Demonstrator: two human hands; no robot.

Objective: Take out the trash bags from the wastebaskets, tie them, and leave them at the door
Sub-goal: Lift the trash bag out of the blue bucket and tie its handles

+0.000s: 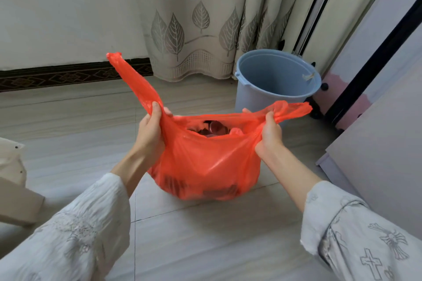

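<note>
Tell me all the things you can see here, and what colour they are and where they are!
bag: one, orange-red, on the floor in the middle, top open, handles pulled apart
rubbish in the bag: dark, seen through the open top, count unclear
bucket: one, blue-grey, behind the bag by the curtain, no bag in it
curtain: beige with grey leaves, hanging at the back
floor: pale grey tiles
skirting strip: one, dark patterned, along the wall on the left
left hand: holding the bag's left handle
right hand: holding the bag's right handle
sleeves: two, white, bottom corners
</note>
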